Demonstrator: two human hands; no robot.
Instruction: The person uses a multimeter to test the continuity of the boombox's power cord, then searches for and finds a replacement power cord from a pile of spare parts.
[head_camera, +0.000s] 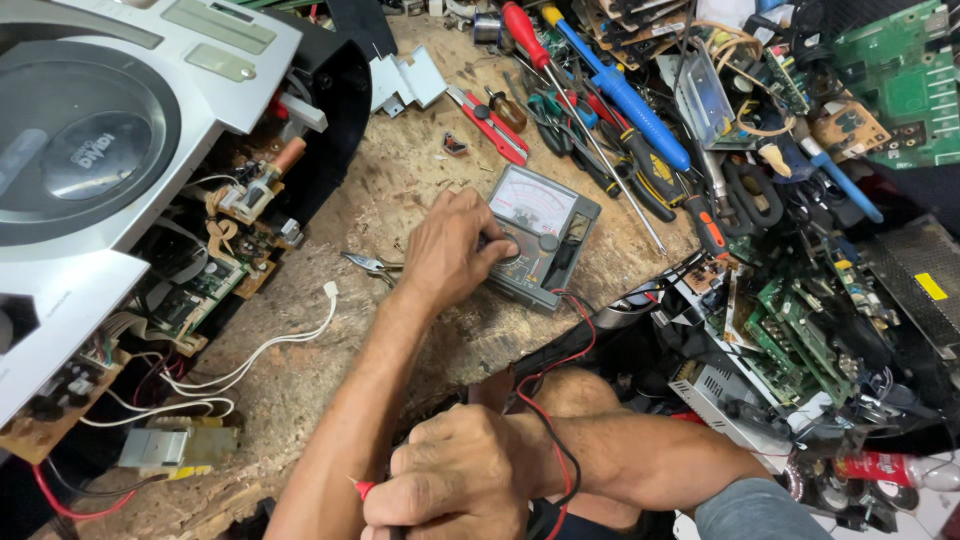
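an analog multimeter (540, 236) is lying flat on the worn chipboard tabletop (330, 330), roughly mid-frame, with its needle scale facing up. the left hand (450, 252) is laid over the meter's lower left part, fingers (497, 250) curled onto the round selector dial. the right hand (455, 485) is seen low in the frame, near the tabletop's front edge, fingers clenched around a red probe (362, 489) whose tip sticks out to the left. red and black test leads (556, 360) are trailed from the meter down over that wrist.

a silver stereo with its case opened (110, 150) is parked on the left, circuit boards and white wires (265, 350) exposed. small pliers (370, 264) are found just left of the left hand. screwdrivers (560, 75) and a blue-handled soldering iron (625, 95) are piled behind the meter, green circuit boards (800, 330) to the right.
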